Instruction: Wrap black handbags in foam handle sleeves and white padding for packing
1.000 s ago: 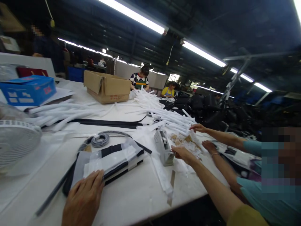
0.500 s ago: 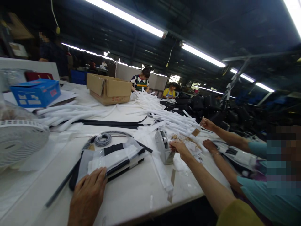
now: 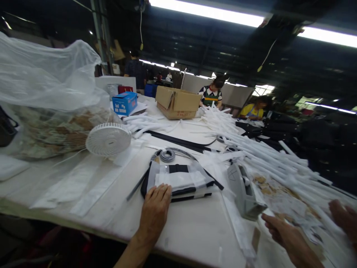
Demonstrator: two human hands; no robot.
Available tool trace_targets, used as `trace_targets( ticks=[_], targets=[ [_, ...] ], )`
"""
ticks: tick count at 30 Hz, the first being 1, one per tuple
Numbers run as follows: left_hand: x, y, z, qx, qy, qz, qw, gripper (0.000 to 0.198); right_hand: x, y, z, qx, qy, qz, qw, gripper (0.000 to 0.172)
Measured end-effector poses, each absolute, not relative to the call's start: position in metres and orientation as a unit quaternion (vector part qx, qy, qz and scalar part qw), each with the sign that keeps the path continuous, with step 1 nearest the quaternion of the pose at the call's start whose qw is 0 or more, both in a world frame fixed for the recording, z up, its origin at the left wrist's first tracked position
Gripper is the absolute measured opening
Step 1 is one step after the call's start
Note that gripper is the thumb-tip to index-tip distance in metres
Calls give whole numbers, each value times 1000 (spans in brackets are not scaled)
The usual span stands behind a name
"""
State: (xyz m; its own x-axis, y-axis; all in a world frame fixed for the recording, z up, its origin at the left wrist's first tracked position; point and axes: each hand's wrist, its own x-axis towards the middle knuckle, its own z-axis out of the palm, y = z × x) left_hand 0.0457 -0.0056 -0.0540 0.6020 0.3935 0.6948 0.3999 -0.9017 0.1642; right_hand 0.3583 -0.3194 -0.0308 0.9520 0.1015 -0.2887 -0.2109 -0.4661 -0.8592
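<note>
My left hand point(image 3: 154, 210) lies flat on the white table point(image 3: 192, 230), fingers stretched out, its tips on the near edge of a black-and-white bundle point(image 3: 181, 180) wrapped in clear plastic. My right hand point(image 3: 281, 232) is low at the right, fingers held together just in front of the grey tape dispenser point(image 3: 244, 190). What they pinch, if anything, I cannot make out. A grey coiled cord point(image 3: 167, 155) lies just beyond the bundle.
A small white fan point(image 3: 108, 139) and a big clear bag point(image 3: 47, 96) of scraps stand at the left. Behind are a cardboard box point(image 3: 178, 102), a blue box point(image 3: 125, 103) and many white tubes point(image 3: 267, 156). A co-worker's hand point(image 3: 344, 217) shows at the far right.
The view has swung left, bringing the big bag and fan into sight. My right hand has drawn back from the dispenser toward me. My left hand stays on the bundle.
</note>
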Motion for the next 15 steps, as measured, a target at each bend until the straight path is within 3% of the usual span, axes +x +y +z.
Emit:
trace_targets(
  ticks=[3, 6, 10, 15],
  targets=[
    [47, -7, -58, -886, -234, -400, -17, 34, 358, -324, -27, -909, -51, 141, 389, 24],
    [49, -10, -61, -871, -256, -416, -51, 36, 346, -299, 1, -916, -141, 166, 336, 25],
    [50, -14, -59, -861, -283, -416, -81, 36, 302, -202, 67, -846, -356, 283, 278, 36],
    [51, -13, -57, -860, -286, -414, -84, 35, 251, -54, 118, -678, -593, 403, 161, 24]
  ],
)
